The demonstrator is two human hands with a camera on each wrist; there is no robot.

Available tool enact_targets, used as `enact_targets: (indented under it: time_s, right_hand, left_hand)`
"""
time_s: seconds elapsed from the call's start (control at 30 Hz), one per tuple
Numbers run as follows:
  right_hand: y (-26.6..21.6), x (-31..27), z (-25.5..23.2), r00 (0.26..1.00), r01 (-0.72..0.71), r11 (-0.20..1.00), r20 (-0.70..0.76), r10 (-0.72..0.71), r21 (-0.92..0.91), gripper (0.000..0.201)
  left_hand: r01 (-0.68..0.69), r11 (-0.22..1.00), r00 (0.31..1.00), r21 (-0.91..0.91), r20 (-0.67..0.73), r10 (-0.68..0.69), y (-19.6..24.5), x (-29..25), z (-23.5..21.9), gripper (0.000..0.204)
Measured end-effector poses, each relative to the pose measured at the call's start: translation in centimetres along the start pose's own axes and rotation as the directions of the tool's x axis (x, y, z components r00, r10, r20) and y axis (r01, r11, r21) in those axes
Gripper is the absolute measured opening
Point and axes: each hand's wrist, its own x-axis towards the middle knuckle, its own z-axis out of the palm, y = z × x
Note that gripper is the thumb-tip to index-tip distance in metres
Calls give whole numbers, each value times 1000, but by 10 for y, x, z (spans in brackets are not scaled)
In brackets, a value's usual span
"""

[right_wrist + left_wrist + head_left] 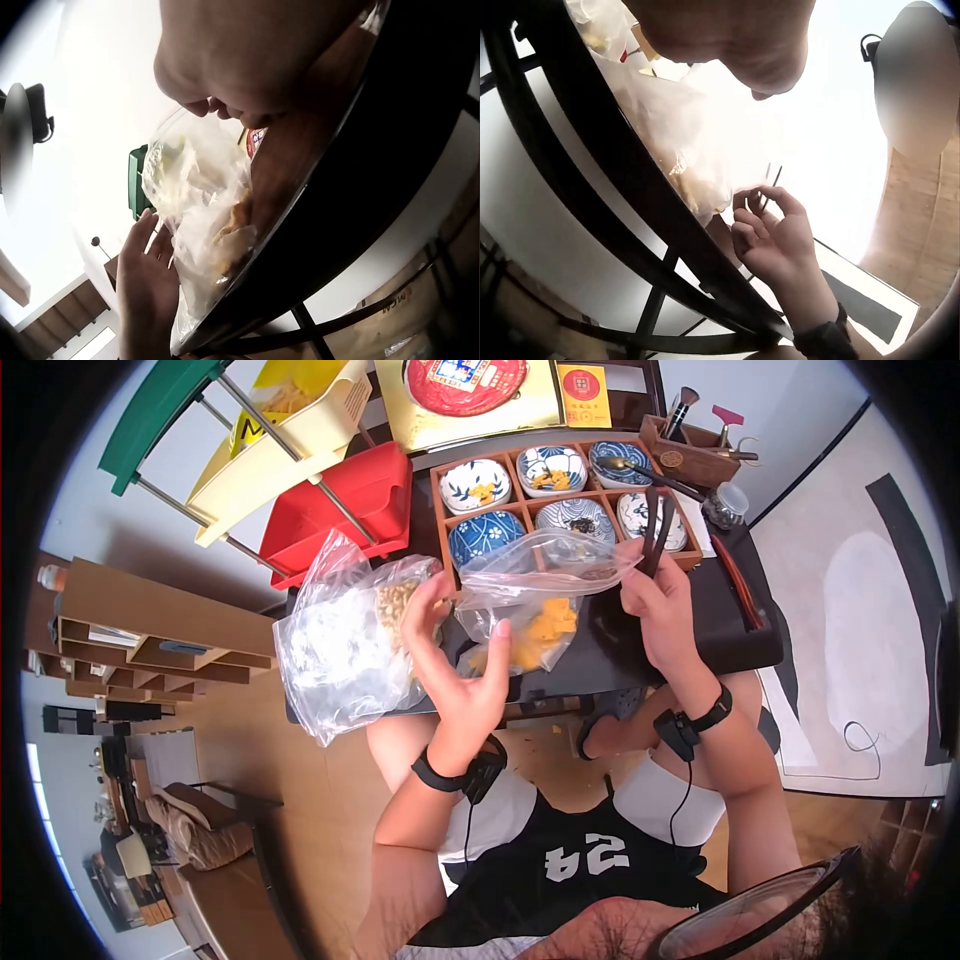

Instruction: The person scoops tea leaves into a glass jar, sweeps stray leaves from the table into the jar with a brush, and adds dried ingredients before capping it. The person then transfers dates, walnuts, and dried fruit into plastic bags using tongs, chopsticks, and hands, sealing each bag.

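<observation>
A clear zip bag (545,625) with orange-yellow pieces hangs at the table's front edge. My right hand (665,610) pinches its right top edge and also holds dark tongs (655,535), tips up. At the bag's left side my left hand (465,690) has its fingers spread and thumb raised against the plastic; whether it bears weight I cannot tell. Beside it lies a larger clear bag (345,645) with pale bits. In the left wrist view the right hand (780,244) has curled fingers; in the right wrist view the left hand (146,289) has extended fingers.
Behind the bags, a wooden divided tray (440,510) holds several patterned bowls, a spoon across one. Left of it stand a red bin (340,510) and a cream bin (280,450). At the right are a small jar (727,505), a wooden tool box (690,455) and reddish sticks (738,580).
</observation>
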Motion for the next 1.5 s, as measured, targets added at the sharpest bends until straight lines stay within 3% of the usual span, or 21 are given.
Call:
enact_targets:
  time_s: [0.07, 0.13, 0.2, 0.27, 0.33, 0.4, 0.47, 0.5, 0.53, 0.6, 0.7, 0.8, 0.87, 0.93, 1.07, 1.13, 1.27, 1.33, 1.37, 1.47, 1.5]
  right_hand:
    - [-1, -2, 0, 999, -3, 1000, 36, 3, 8, 18]
    - [-2, -2, 5, 996, 87, 995, 41, -85, -58, 16]
    - [-8, -4, 6, 993, 105, 991, 60, -100, -80, 14]
    - [-10, -7, 5, 991, 119, 988, 81, -111, -102, 13]
    - [-10, -9, 1, 992, 115, 989, 61, -110, -89, 11]
    - [-14, -10, 0, 993, 85, 995, 82, -82, -44, 10]
    - [-16, -9, -2, 993, 57, 998, 105, -57, 3, 9]
    - [-17, -7, -6, 985, -6, 994, 170, -12, 106, 8]
    - [-18, -6, -8, 971, -73, 976, 239, 23, 203, 7]
    - [-16, -6, -9, 974, -84, 976, 225, 38, 200, 7]
    - [-13, -5, -10, 963, -111, 961, 268, 41, 253, 7]
    - [-14, -5, -3, 985, -73, 963, 168, 29, 260, 6]
    - [-12, -3, -5, 988, -75, 960, 150, 35, 270, 6]
    - [-9, -1, -10, 990, -73, 972, 137, 43, 222, 6]
    - [-5, -1, -7, 992, -92, 990, 95, 82, 108, 6]
    - [-7, -2, -3, 991, -95, 990, 104, 84, 102, 5]
    - [-5, -4, -8, 985, -87, 989, 156, 68, 119, 4]
    - [-11, -6, -5, 978, -126, 987, 178, 107, 101, 5]
    - [-14, -6, -3, 968, -162, 983, 205, 141, 86, 5]
    - [-9, -6, 1, 949, -220, 974, 240, 202, 48, 7]
    - [-14, -7, 5, 939, -260, 965, 235, 250, 13, 11]
  left_hand:
    - [102, 994, 991, -40, 94, -98, -2, 2, -2, 61]
    - [78, 995, 987, -66, 145, -68, -4, 4, -4, 57]
    - [257, 940, 954, -223, 216, -209, 2, -1, -3, 45]
    - [224, 956, 960, -192, 211, -182, 7, -5, -3, 35]
    - [265, 930, 937, -256, 297, -185, 6, -11, -3, 24]
    - [352, 861, 920, -367, 307, -245, 12, -20, -1, 18]
    - [518, 658, 844, -547, 453, -287, 19, -24, -2, 16]
    - [556, 603, 818, -572, 505, -275, 23, -25, -2, 16]
    - [644, 461, 759, -611, 586, -284, 23, -27, -1, 13]
    - [680, 411, 719, -607, 661, -214, 26, -29, -4, 11]
    - [635, 465, 757, -617, 619, -211, 26, -29, -7, 7]
    - [598, 473, 777, -647, 612, -146, 20, -24, -9, 5]
    - [622, 497, 759, -605, 621, -194, 18, -21, -14, 3]
    - [348, 790, 827, -504, 562, -6, 15, -17, -15, 4]
    - [217, 850, 883, -481, 468, 39, 25, -17, -9, 5]
    - [-10, 887, 899, -461, 384, 210, 21, -16, -6, 4]
    - [8, 881, 912, -474, 364, 187, 13, -24, -4, 2]
    - [223, 846, 950, -485, 301, -78, 10, -32, -2, 2]
    - [326, 819, 930, -472, 315, -189, 6, -34, -4, 6]
    - [474, 798, 876, -373, 291, -384, 10, -26, -9, 11]
    - [461, 765, 887, -450, 261, -381, 6, -26, -5, 20]
